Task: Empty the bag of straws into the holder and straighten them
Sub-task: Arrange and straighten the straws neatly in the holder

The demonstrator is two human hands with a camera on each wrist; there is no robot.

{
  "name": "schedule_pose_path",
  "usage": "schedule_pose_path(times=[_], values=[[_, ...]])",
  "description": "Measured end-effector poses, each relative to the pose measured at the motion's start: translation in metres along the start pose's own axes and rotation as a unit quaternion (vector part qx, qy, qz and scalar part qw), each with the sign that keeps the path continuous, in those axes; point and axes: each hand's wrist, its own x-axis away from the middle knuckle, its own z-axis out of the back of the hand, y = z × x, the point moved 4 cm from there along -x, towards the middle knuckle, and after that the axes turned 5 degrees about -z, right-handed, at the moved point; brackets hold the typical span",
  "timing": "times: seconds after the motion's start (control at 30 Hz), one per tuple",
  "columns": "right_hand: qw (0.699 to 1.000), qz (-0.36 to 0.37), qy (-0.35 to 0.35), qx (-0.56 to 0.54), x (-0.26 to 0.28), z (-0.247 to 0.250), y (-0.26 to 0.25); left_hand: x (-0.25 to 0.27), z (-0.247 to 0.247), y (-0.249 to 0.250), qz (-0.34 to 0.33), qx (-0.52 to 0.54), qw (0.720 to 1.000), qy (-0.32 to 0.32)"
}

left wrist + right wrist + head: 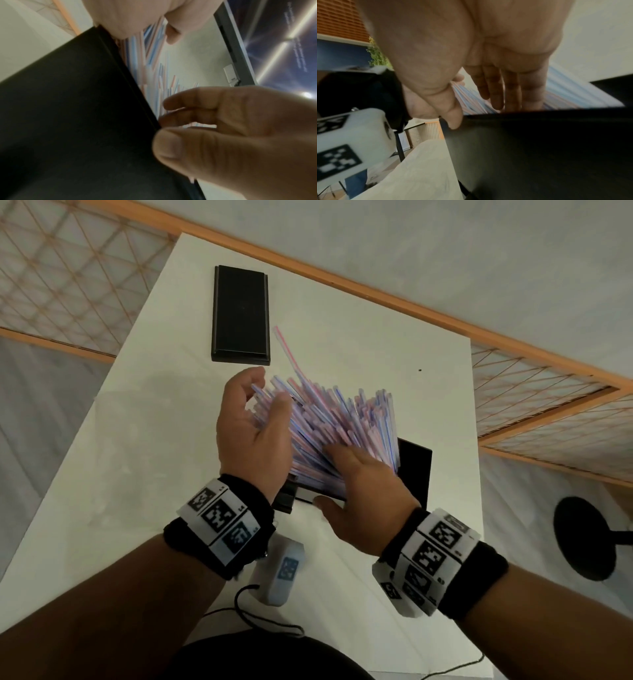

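Observation:
A thick bunch of pink, blue and white striped straws (342,422) stands fanned out in a black box-shaped holder (416,470) at the middle of the white table (376,344). My left hand (263,392) cups the left side of the bunch, thumb in front and curled fingers behind. My right hand (342,470) lies flat against the near side of the straws (565,92), with its thumb at the holder's front rim (539,148). One straw (287,350) sticks out above the others. The left wrist view shows the holder wall (68,108) and straws (154,60). No bag is in view.
A flat black lid (239,313) lies at the far left of the table. A white tagged device (282,570) with a black cord sits near the front edge. A black round stool base (582,539) stands on the floor to the right.

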Motion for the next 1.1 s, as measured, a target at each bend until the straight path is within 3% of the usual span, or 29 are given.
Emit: schedule_pose_path(times=[0.1, 0.2, 0.33, 0.47, 0.83, 1.1], values=[[0.999, -0.024, 0.000, 0.026, 0.008, -0.003, 0.008, -0.003, 0.000, -0.009, 0.042, 0.060, 0.997, 0.021], [0.993, -0.074, -0.080, 0.050, 0.004, -0.013, 0.018, -0.002, -0.002, -0.012, 0.029, 0.071, 0.997, 0.015], [0.996, -0.024, -0.091, -0.001, -0.006, -0.014, 0.012, -0.003, 0.000, -0.015, 0.005, 0.069, 0.997, 0.027], [0.983, -0.114, -0.138, 0.049, -0.015, -0.020, 0.020, -0.005, 0.002, -0.017, 0.000, 0.076, 0.997, 0.030], [0.952, -0.130, -0.276, 0.003, -0.051, -0.031, -0.001, -0.002, -0.001, -0.010, 0.012, 0.078, 0.997, -0.002], [0.958, -0.108, -0.265, -0.018, -0.052, -0.027, -0.007, -0.001, -0.002, -0.002, 0.007, 0.036, 0.999, -0.018]])
